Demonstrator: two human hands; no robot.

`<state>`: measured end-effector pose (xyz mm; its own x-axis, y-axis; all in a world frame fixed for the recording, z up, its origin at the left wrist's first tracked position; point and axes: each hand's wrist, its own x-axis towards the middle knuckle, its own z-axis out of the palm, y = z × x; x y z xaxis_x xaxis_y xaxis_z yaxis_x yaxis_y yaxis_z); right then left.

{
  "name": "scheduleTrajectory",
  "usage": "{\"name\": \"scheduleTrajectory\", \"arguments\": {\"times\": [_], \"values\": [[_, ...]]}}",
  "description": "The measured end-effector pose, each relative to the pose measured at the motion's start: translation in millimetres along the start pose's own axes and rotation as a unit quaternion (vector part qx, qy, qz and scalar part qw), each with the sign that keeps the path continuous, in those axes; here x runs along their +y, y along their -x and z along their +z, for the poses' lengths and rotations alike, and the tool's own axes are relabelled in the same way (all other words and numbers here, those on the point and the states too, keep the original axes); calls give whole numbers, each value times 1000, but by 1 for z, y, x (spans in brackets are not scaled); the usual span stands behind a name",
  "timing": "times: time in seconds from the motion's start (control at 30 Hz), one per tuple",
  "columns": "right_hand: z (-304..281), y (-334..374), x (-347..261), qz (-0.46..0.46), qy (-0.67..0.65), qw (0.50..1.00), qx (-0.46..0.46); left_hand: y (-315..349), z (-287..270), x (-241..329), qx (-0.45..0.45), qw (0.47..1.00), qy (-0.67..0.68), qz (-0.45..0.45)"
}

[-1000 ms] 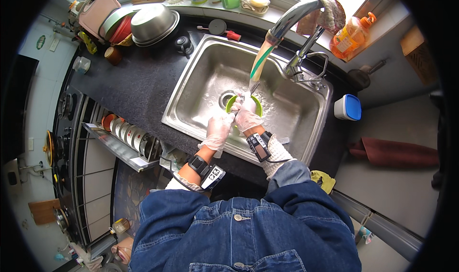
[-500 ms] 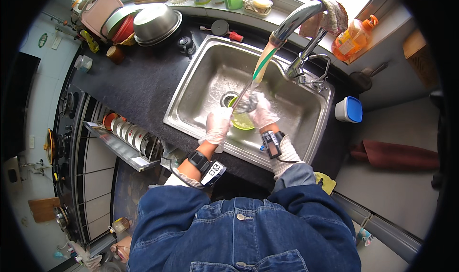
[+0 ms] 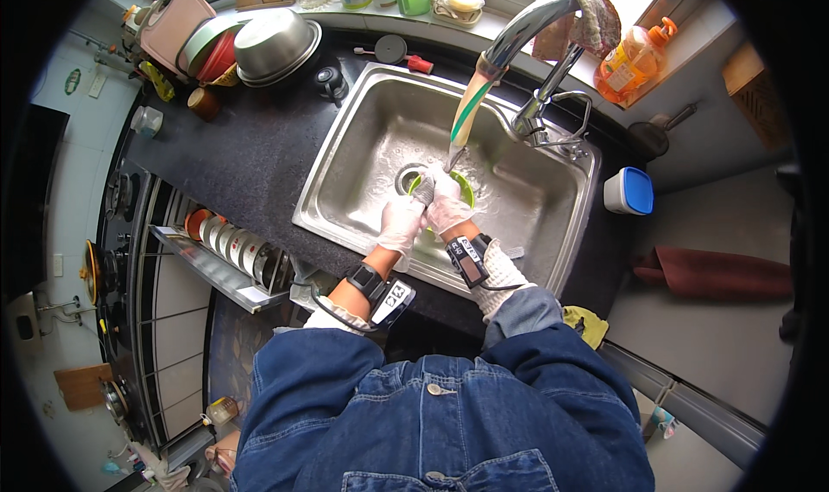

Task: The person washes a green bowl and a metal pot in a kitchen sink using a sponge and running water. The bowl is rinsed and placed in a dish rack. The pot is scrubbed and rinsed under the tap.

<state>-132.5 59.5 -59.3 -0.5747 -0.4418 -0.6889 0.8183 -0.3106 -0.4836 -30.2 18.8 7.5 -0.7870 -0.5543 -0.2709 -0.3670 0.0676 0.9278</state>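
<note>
In the steel sink [image 3: 350, 146], both hands wear thin whitish disposable gloves. My left hand [image 3: 401, 222] is closed around the lower part of a slim, long-handled metal utensil [image 3: 454, 157]. Its upper end juts out beyond my right hand [image 3: 447, 203]; which kind it is cannot be made out. A grey metal scrubber [image 3: 424, 190] is squeezed against the utensil by my right hand, close to my left fingers. Beneath the hands sits a lime-green bowl [image 3: 467, 189], partly hidden. A beige sleeve with a green stripe [image 3: 469, 116] hangs from the faucet [image 3: 518, 38] just above the hands.
Left of the sink stand stacked metal bowls [image 3: 270, 47] and a black lid-like item [image 3: 329, 81]. An orange soap bottle [image 3: 635, 63] is on the sill; a blue-lidded tub [image 3: 635, 191] stands at right. A dish drawer [image 3: 226, 267] hangs open at lower left.
My right hand has moved left and up along the utensil with the scrubber, closing in on my left hand. More of the utensil is now covered. The view has shifted slightly.
</note>
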Motion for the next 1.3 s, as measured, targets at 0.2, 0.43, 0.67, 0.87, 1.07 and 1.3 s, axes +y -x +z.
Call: {"name": "scheduleTrajectory", "arguments": {"times": [0.2,0.43,0.67,0.87,1.07,1.3], "values": [[-14,-36,-56,-110,-2,993,37,19,-16,5,-40,990,72,-110],[7,3,-25,-65,-18,993,-93,-6,10,-21,197,909,342,-135],[9,60,-12,-101,115,977,-147,-51,42,-41,148,831,529,-88],[-48,30,-54,-158,369,888,-226,-57,43,-35,45,945,323,-28],[-96,19,-58,-97,583,776,-220,-74,47,-11,41,954,296,34],[-56,25,-59,-341,466,784,-229,-64,65,8,12,960,274,57]]}}
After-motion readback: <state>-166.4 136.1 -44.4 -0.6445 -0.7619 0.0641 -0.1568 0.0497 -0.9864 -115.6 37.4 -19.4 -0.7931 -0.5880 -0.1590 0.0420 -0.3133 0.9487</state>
